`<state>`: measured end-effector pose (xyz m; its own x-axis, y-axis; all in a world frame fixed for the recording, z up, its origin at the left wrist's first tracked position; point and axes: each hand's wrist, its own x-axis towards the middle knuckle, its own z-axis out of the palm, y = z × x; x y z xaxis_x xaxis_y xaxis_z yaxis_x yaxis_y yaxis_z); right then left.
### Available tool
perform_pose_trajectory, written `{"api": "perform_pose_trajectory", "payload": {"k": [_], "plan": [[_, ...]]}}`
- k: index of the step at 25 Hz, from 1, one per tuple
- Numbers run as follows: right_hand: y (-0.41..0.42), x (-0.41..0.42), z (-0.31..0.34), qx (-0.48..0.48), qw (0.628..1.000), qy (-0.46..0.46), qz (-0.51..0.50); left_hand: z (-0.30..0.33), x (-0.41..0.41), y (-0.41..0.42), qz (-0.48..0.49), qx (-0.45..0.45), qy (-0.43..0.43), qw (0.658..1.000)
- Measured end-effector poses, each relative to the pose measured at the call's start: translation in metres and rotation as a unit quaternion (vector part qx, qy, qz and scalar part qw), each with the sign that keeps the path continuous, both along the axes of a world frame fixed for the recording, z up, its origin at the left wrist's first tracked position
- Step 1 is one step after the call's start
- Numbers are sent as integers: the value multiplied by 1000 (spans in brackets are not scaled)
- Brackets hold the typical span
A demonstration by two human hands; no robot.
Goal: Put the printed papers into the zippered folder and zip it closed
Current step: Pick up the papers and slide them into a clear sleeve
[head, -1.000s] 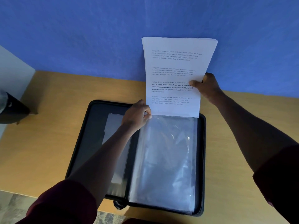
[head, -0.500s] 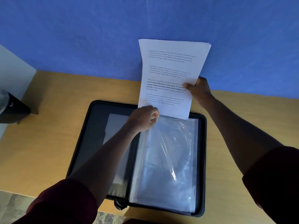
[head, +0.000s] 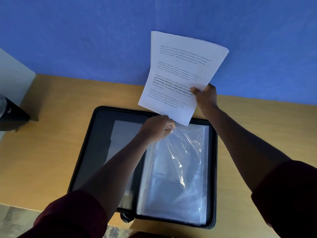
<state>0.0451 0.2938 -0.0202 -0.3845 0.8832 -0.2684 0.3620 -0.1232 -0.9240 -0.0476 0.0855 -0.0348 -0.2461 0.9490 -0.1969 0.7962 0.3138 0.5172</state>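
Zippered folder [head: 103, 134] lies open flat on the wooden table [head: 51, 143], its far edge near the table's back edge, clear plastic sleeves [head: 175, 169] filling its right half. My right hand [head: 205, 97] pinches the printed papers [head: 178, 74] by their right edge, holding them tilted in the air above the folder's far right corner, their lowest corner just over the sleeve's mouth. My left hand [head: 157, 128] pinches the top sleeve's upper left corner. I judge I should lift that film wider, square the stack to the opening, then slide it down evenly. Behind the table's back edge rises a blue wall [head: 85, 40]; a dark object [head: 10, 115] sits at the left edge.
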Motion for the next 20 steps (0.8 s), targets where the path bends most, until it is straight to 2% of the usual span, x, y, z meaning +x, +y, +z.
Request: {"api": "perform_pose_trajectory", "payload": {"k": [11, 15, 20], "plan": [[-13, 3, 5, -36, 995, 92, -33, 2, 11, -3, 6, 11, 16, 1000], [-16, 10, 0, -26, 997, 69, -21, 3, 15, -9, 8, 10, 48, 999], [-17, 18, -6, 9, 998, 50, -46, 5, 13, -15, 4, 14, 26, 1000]]}}
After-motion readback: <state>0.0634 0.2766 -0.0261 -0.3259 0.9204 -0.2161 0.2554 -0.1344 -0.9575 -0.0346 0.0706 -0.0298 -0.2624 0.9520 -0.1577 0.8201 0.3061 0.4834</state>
